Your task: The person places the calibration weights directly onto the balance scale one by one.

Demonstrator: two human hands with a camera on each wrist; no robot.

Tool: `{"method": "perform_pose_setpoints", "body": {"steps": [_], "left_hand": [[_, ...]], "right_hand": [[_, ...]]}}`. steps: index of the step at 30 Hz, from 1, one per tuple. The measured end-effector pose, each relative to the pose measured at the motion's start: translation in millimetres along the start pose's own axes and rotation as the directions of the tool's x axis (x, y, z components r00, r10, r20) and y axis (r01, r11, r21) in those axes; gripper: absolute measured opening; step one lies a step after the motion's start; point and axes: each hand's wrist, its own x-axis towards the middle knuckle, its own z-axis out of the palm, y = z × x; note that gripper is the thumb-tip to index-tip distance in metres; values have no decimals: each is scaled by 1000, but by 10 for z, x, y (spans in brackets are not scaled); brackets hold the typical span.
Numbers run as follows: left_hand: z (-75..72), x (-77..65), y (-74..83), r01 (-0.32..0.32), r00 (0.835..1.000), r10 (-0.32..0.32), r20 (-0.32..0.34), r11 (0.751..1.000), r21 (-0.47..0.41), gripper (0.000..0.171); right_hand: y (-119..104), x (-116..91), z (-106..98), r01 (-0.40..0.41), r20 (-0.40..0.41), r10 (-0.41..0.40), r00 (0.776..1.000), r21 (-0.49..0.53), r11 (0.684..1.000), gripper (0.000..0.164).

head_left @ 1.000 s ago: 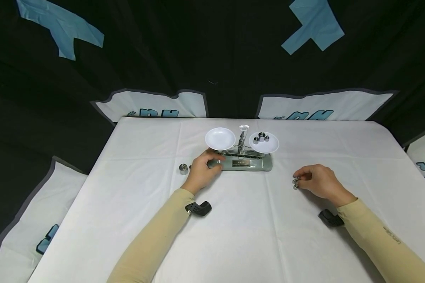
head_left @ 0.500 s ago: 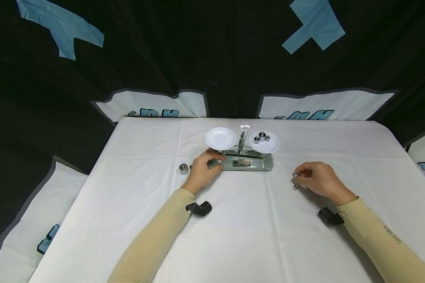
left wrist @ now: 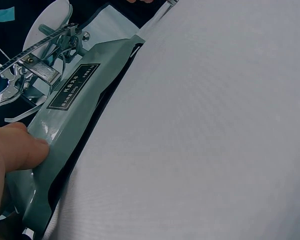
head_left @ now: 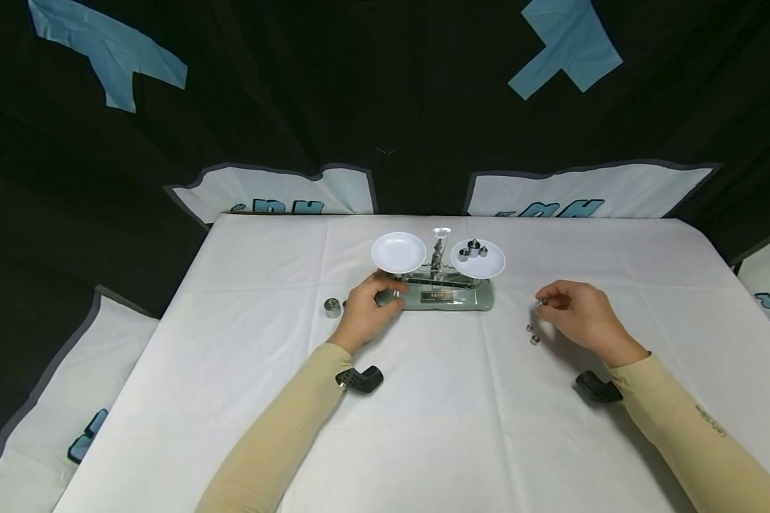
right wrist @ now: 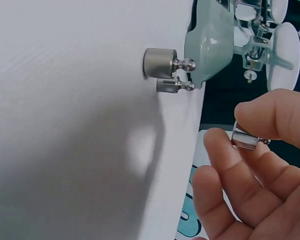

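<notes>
A green two-pan balance scale (head_left: 445, 297) stands near the back middle of the table. My left hand (head_left: 367, 306) grips the left end of its base; in the left wrist view the thumb (left wrist: 27, 150) lies on the front face. My right hand (head_left: 577, 313), right of the scale, pinches a small metal weight (right wrist: 246, 137) between thumb and fingers, raised above the cloth. Two more knobbed weights, a larger one (right wrist: 160, 63) and a smaller one (right wrist: 168, 85), stand on the cloth beneath that hand. Several weights (head_left: 473, 249) sit on the right pan; the left pan (head_left: 398, 251) holds nothing.
A larger weight (head_left: 332, 307) stands left of my left hand, with another mostly hidden behind the hand. White cloth covers the table (head_left: 423, 413). Black curtain (head_left: 417, 107) with blue tape hangs behind it.
My right hand has lifted a weight away from the small group and moved slightly back, leaving two standing on the cloth. My left hand and the scale stay put.
</notes>
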Motion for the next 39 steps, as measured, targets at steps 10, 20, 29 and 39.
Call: {"method": "perform_pose_setpoints", "body": {"steps": [10, 20, 29, 39], "left_hand": [[-3, -18, -14, -1, 1000, 1, 1, 1000, 4, 19], [0, -16, -17, 2, 1000, -2, 2, 1000, 2, 19], [1, -7, -15, 4, 1000, -4, -2, 1000, 5, 19], [2, -6, -17, -1, 1000, 1, 2, 1000, 1, 19]], "right_hand": [[-16, 23, -39, 65, -95, -63, 993, 22, 998, 22], [-92, 68, -132, 79, -152, -71, 986, 43, 996, 23], [-183, 146, -189, 63, -152, -48, 987, 94, 994, 29], [-310, 250, -193, 53, -151, -30, 988, 148, 988, 31]]}}
